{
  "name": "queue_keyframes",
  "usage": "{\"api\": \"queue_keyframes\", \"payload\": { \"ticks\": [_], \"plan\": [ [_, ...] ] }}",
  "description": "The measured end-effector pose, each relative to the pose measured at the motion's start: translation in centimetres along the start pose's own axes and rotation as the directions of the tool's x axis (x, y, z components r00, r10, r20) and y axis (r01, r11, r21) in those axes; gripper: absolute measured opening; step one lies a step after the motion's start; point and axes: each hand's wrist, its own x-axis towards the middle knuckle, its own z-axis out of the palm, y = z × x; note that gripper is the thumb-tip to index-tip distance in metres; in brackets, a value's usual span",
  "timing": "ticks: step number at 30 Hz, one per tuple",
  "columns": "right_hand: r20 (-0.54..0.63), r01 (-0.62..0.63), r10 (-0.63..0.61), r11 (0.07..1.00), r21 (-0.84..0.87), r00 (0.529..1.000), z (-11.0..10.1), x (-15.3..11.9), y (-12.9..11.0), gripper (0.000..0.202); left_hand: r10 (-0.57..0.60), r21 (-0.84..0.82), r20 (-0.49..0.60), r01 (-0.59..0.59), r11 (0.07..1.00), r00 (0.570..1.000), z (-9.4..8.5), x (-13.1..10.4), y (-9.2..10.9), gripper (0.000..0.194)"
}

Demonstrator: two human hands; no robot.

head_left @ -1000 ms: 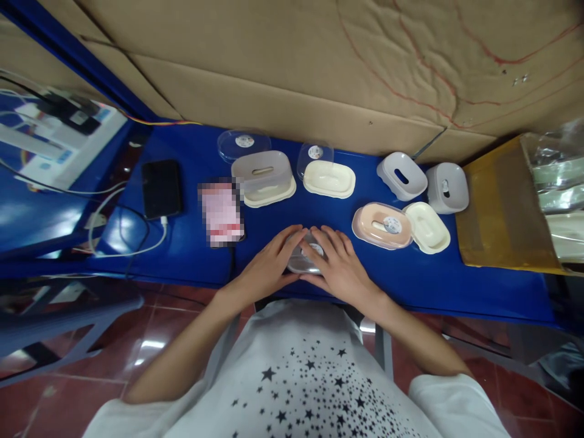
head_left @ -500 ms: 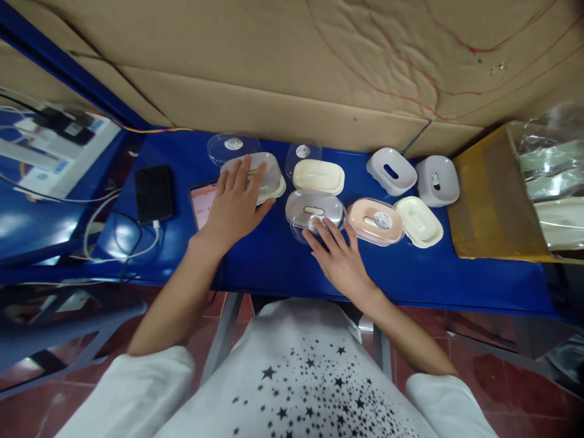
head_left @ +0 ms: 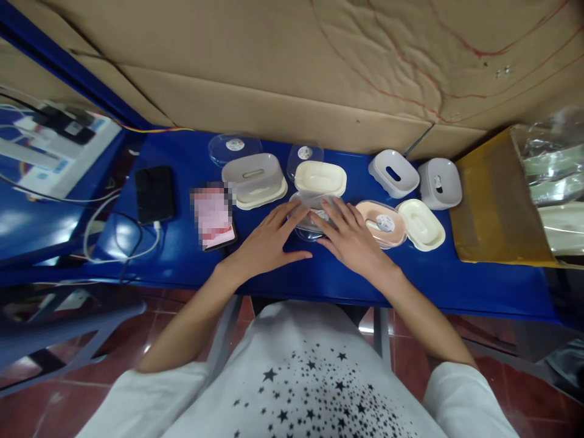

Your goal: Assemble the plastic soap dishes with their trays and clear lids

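Surface (head_left: 283,271): blue, glossy. Left: black device (head_left: 154,194), cable plugged in at its near end; phone (head_left: 212,218) to its right. Far side: two clear lids (head_left: 221,147) (head_left: 296,164), translucent gray cover (head_left: 252,172), cream tray (head_left: 320,177). Right: two pale gray covers (head_left: 393,174) (head_left: 440,184), peach container (head_left: 381,224), cream dish (head_left: 422,224), open cardboard box (head_left: 493,207).

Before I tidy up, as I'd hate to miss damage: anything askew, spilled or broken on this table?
No spill or damage shows; only the white cable looks untidy, looping loosely beside the black device.

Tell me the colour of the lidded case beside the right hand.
Peach-orange, under a clear lid; head view.
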Motion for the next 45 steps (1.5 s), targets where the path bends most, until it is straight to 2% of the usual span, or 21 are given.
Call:
{"api": "queue_keyframes", "payload": {
  "ticks": [4, 9, 13, 17, 20, 26, 31, 34, 38, 40, 42, 44, 45],
  "plan": [
    [-0.002, 0.005, -0.005, 1.0, -0.018, 1.0, -0.4, 0.9, 0.3, 0.053, -0.017, 0.007, -0.046, 0.018, 1.0, 0.999, 0.4, 0.5, -0.5, 0.095],
    [-0.027, -0.002, 0.002, 1.0, -0.005, 1.0, -0.1, 1.1, 0.3, 0.06, -0.058, 0.016, -0.077, 0.06, 0.998, 0.995, 0.4, 0.6, -0.5, 0.091],
    [-0.023, -0.01, 0.011, 0.999, 0.03, 1.0, -0.1, 1.2, 0.6, 0.06, -0.034, 0.021, -0.07, 0.036, 0.999, 0.997, 0.1, 0.9, -0.7, 0.084],
    [0.031, -0.006, 0.006, 1.0, 0.013, 1.0, -0.7, 1.8, 0.8, 0.063, -0.015, -0.057, -0.105, 0.009, 0.998, 0.994, -0.1, 1.5, -1.4, 0.08],
    [0.044, -0.011, 0.012, 1.0, -0.012, 0.999, -1.0, 2.3, 0.7, 0.063, -0.019, -0.124, -0.09, 0.008, 0.992, 0.996, -0.2, 1.9, -2.1, 0.08],
    [0.053, -0.046, 0.047, 0.999, -0.016, 0.997, -1.1, 3.0, 0.6, 0.067, -0.025, -0.144, -0.073, 0.014, 0.989, 0.997, -0.4, 1.8, -2.7, 0.075],
    [0.043, -0.014, 0.011, 0.998, 0.061, 0.999, -0.6, 2.4, 1.5, 0.063, -0.022, -0.121, -0.075, 0.012, 0.993, 0.997, -0.3, 1.6, -2.8, 0.075],
    [0.031, 0.002, -0.005, 0.995, 0.102, 1.0, -0.4, 2.0, 1.7, 0.069, -0.017, -0.111, -0.089, 0.007, 0.994, 0.996, -0.1, 1.7, -2.9, 0.074],
    [0.022, 0.029, -0.031, 0.996, 0.082, 0.999, -1.9, 1.3, 1.7, 0.071, -0.054, -0.067, -0.07, 0.049, 0.997, 0.996, -0.1, 1.6, -2.5, 0.075],
    [-0.015, -0.017, 0.018, 0.998, 0.063, 1.0, -3.3, -0.2, 2.4, 0.069, -0.078, -0.035, -0.06, 0.076, 0.997, 0.995, -0.5, 1.2, -1.9, 0.077],
    [-0.097, -0.173, 0.175, 0.984, 0.032, 0.98, -4.2, -2.8, 3.7, 0.066, -0.083, 0.001, -0.064, 0.083, 0.997, 0.995, -1.0, 0.7, -1.1, 0.08],
    [-0.203, -0.369, 0.361, 0.929, -0.004, 0.91, -4.2, -6.1, 5.1, 0.064, -0.069, 0.039, -0.072, 0.072, 0.997, 0.995, -1.4, 0.0, -0.3, 0.083],
    [-0.227, -0.431, 0.415, 0.902, -0.021, 0.881, -3.8, -7.8, 5.7, 0.063, -0.056, 0.059, -0.076, 0.06, 0.996, 0.996, -1.5, -0.4, 0.1, 0.083]
  ]
}}
